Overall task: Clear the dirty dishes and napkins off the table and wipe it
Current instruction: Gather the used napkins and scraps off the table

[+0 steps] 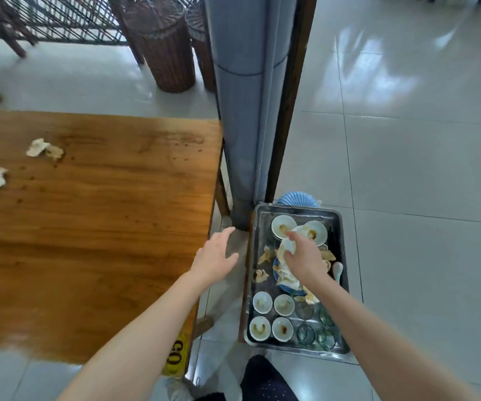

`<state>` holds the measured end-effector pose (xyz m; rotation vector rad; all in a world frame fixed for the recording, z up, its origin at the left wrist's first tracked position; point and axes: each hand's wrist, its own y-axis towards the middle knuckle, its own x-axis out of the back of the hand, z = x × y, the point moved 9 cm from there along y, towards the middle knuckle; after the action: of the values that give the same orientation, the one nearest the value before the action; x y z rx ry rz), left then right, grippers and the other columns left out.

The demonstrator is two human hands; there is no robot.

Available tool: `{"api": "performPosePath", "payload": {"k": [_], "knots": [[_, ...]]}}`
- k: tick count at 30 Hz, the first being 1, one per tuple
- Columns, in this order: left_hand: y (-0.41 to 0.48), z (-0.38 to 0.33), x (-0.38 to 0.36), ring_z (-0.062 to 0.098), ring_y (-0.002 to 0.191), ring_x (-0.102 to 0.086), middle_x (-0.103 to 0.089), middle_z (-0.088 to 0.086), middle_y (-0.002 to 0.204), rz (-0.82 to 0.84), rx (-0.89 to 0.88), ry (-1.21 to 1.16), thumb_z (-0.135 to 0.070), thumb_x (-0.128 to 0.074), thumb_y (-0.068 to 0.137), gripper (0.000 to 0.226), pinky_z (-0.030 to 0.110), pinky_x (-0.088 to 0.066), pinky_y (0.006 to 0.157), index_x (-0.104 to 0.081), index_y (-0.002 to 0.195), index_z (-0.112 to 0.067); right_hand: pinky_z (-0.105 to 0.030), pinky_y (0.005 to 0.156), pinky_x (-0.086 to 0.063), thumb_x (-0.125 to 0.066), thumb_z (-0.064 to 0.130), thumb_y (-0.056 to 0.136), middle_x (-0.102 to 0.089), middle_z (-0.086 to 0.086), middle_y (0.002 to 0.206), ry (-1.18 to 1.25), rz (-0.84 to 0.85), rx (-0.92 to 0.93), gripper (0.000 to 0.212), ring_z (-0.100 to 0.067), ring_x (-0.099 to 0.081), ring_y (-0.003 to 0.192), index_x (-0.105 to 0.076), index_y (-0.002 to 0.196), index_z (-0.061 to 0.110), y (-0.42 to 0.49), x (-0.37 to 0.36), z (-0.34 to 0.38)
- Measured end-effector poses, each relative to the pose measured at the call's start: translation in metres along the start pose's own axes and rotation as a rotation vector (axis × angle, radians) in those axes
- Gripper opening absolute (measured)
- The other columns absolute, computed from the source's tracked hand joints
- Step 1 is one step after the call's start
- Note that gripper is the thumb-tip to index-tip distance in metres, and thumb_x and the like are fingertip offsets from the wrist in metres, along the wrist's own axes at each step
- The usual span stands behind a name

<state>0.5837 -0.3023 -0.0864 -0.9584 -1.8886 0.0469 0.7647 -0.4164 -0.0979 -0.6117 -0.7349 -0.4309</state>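
Down at the right end of the counter [103,227], just beside its edge, sits the metal tray [262,227]. My right hand [306,260] is over its middle, fingers curled round a small white dish [289,246]. Under that hand a blue plate [277,270] carries soiled napkins [287,275]. Two stained bowls [283,226] lie at the tray's far end. Four small bowls [262,301] and some glass cups [306,335] stand at the near end, and a white spoon [337,270] lies along the right wall. My left hand [214,260] hovers over the gap between counter and tray, fingers straight and spread, holding nothing. Far left on the wooden counter lie crumpled napkins [44,149] and scattered crumbs [32,178].
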Motion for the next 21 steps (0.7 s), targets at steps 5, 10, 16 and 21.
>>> {"api": "performPosePath", "payload": {"k": [5,10,16,21], "knots": [[-0.039,0.05,0.043,0.022,0.13,-0.043,-0.036,0.0,0.15,-0.148,0.064,0.051,-0.037,-0.051,0.096,0.06,0.039,-0.04,0.104,-0.023,0.149,-0.031,-0.039,0.104,-0.036,-0.054,0.011,0.091,-0.054,-0.004,0.136,-0.115,0.016,0.123,0.051,-0.026,-0.043,0.126,-0.045,0.14,0.021,-0.021,-0.027,0.063],[-0.086,0.115,0.082,0.022,0.13,-0.043,-0.037,0.001,0.15,-0.227,0.097,0.056,-0.037,-0.05,0.096,0.06,0.04,-0.038,0.105,-0.026,0.149,-0.027,-0.04,0.114,-0.023,-0.052,0.015,0.091,-0.036,-0.004,0.151,-0.264,0.003,0.241,0.056,-0.025,-0.028,0.139,-0.038,0.145,0.022,-0.054,-0.069,0.13],[-0.153,0.205,0.121,0.022,0.126,-0.046,-0.036,0.001,0.15,-0.278,0.155,0.029,-0.038,-0.051,0.096,0.06,0.04,-0.04,0.105,-0.025,0.149,-0.026,-0.042,0.116,-0.021,-0.052,0.018,0.094,-0.03,-0.005,0.154,-0.333,-0.035,0.368,0.056,-0.026,-0.025,0.141,-0.035,0.147,0.022,-0.104,-0.136,0.213],[-0.202,0.278,0.15,0.021,0.131,-0.042,-0.036,0.0,0.151,-0.343,0.229,0.017,-0.039,-0.051,0.096,0.06,0.04,-0.039,0.107,-0.025,0.15,-0.028,-0.042,0.117,-0.02,-0.05,0.022,0.096,-0.028,-0.005,0.155,-0.356,-0.005,0.461,0.055,-0.027,-0.024,0.142,-0.032,0.148,0.023,-0.132,-0.196,0.272]]}}
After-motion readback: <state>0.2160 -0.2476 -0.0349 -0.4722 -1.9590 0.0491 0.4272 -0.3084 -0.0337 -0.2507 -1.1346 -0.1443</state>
